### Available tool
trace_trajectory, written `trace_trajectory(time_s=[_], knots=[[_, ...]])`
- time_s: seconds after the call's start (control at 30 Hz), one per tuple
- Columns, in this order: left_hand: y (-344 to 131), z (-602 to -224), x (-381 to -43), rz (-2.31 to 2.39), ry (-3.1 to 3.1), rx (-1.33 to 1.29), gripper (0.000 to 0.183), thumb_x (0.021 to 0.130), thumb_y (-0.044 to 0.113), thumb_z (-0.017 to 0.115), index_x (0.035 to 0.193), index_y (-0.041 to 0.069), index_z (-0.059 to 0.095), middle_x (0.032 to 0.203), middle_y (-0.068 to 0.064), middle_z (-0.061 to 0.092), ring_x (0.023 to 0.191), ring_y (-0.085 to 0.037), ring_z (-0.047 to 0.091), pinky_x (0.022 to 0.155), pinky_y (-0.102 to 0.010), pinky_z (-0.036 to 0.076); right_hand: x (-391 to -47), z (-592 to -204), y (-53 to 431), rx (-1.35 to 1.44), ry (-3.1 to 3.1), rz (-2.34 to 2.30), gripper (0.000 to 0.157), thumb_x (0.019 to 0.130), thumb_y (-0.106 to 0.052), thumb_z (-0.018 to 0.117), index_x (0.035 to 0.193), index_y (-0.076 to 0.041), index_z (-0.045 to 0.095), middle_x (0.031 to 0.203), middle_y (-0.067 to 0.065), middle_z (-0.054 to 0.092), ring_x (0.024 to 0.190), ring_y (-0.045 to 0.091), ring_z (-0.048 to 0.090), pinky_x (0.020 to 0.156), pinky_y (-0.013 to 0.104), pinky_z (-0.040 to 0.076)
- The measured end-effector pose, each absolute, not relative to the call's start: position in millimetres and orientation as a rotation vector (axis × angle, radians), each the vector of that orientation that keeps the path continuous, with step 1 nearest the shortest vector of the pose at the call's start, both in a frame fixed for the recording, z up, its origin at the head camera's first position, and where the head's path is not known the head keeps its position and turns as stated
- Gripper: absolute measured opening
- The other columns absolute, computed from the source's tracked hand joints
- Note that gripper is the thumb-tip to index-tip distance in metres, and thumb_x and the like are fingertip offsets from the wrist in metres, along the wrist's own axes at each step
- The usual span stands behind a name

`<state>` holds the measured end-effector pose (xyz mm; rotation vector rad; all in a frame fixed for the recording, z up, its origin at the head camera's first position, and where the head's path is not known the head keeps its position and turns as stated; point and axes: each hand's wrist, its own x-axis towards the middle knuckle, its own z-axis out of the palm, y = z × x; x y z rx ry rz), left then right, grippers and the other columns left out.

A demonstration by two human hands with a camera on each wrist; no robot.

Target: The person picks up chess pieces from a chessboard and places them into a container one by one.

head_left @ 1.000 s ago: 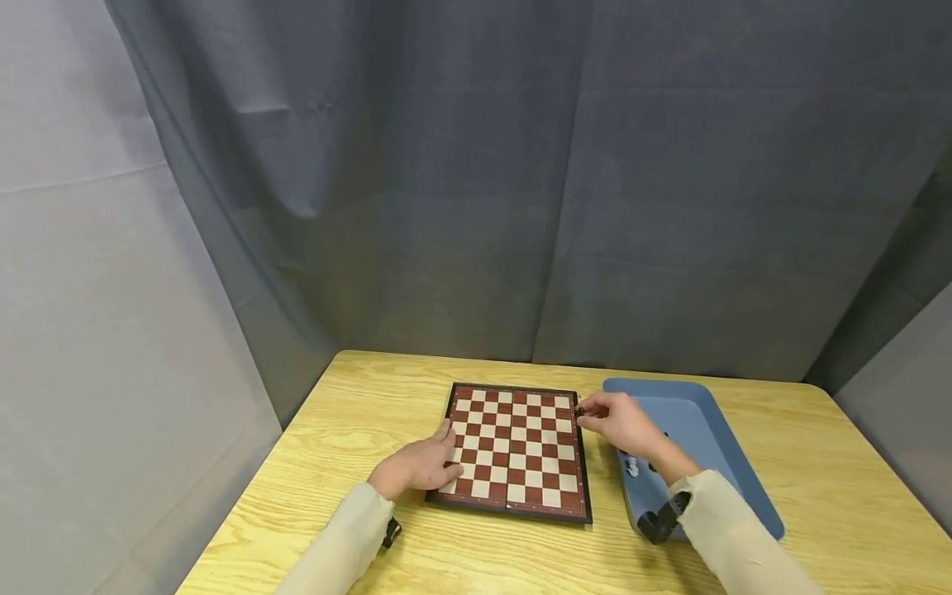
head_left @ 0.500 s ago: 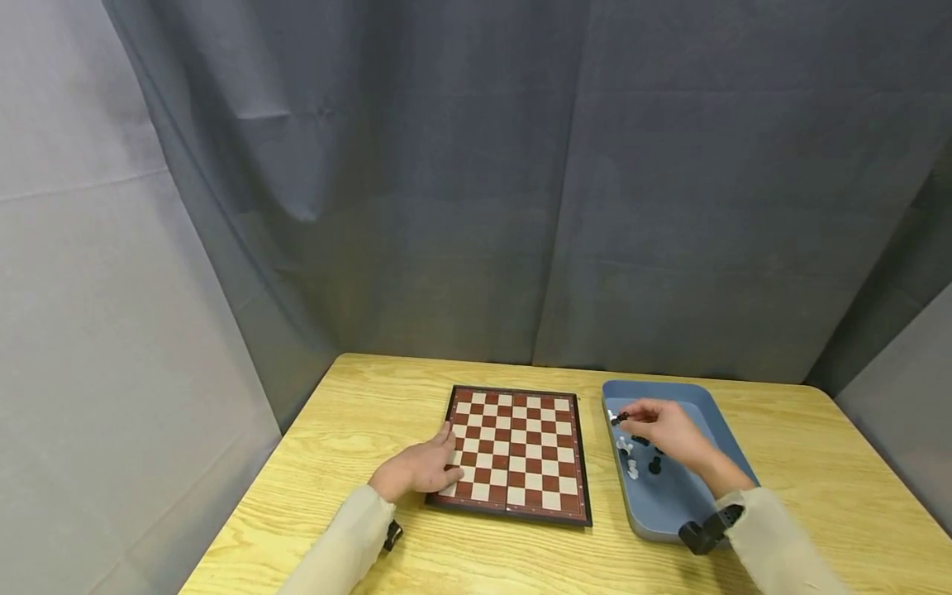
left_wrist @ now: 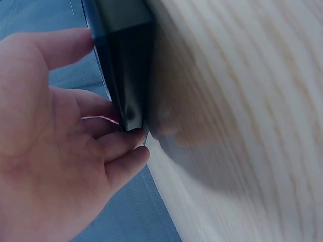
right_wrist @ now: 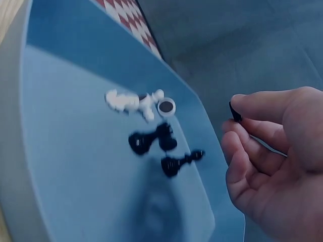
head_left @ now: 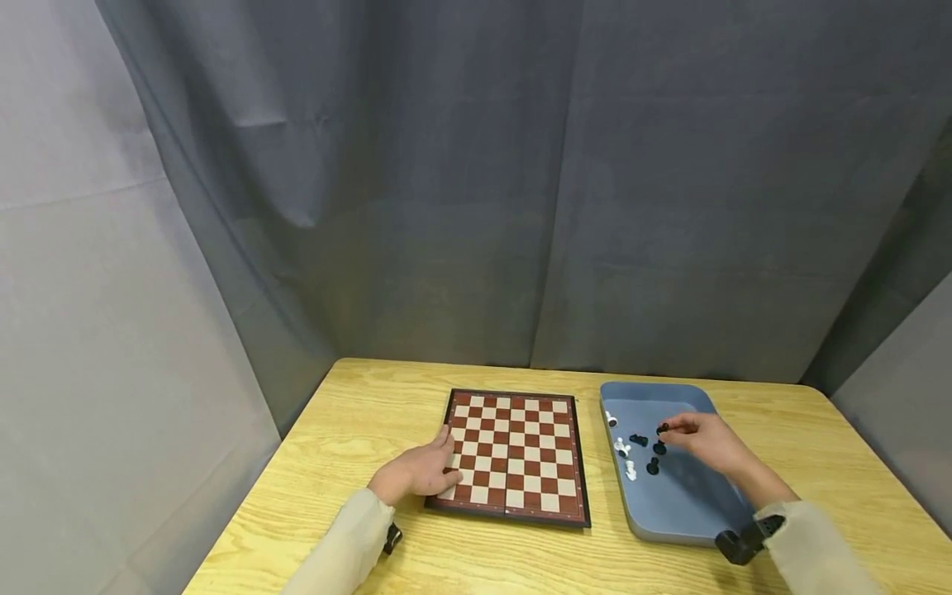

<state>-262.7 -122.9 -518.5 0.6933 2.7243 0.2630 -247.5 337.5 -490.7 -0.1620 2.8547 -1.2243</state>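
Note:
In the head view my left hand (head_left: 418, 473) rests on the left edge of a red-and-white chessboard (head_left: 513, 456). Its thumb lies on the top face, and the left wrist view shows the other fingers against the dark side. My right hand (head_left: 702, 438) is over the blue tray (head_left: 684, 508), pinching a small black chess piece (head_left: 662, 429) between thumb and fingertips. Most of that piece is hidden by the fingers in the right wrist view. Below lie black chess pieces (head_left: 652, 466) and white chess pieces (head_left: 630, 470), several in all, many tipped over.
Board and tray sit side by side on a wooden table (head_left: 357, 413), with a narrow gap between them. A grey curtain (head_left: 446, 248) hangs behind the table's far edge. Black wrist cameras (head_left: 744, 541) are strapped at the sleeves.
My right hand has moved right, from the board's right edge to over the tray, with a black chess piece in its fingertips. My left hand has stayed on the board.

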Motion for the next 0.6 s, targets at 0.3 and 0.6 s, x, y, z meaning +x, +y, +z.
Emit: trace_trajectory(time_s=[0.3, 0.6], knots=[[-123, -520, -262, 0.268, 2.725, 0.694, 0.071, 0.097, 0.042, 0.046, 0.147, -0.005, 0.026, 0.155, -0.021, 0.01, 0.137, -0.029, 0.029, 0.101, -0.039, 0.038, -237, -491, 353, -0.15, 2.869, -1.139, 0.031, 0.09, -0.018, 0.065, 0.109, 0.007, 0.064, 0.101, 0.015, 0.065, 0.091, 0.027, 0.061, 0.072, 0.042, 0.051], [-124, -519, -263, 0.272, 2.725, 0.696, 0.071, 0.097, 0.043, 0.047, 0.147, -0.004, 0.025, 0.155, -0.02, 0.011, 0.137, -0.029, 0.029, 0.101, -0.039, 0.038, -235, -494, 361, -0.089, 2.846, -1.141, 0.034, 0.092, -0.02, 0.064, 0.112, 0.008, 0.063, 0.1, 0.013, 0.066, 0.084, 0.02, 0.06, 0.069, 0.038, 0.049]])
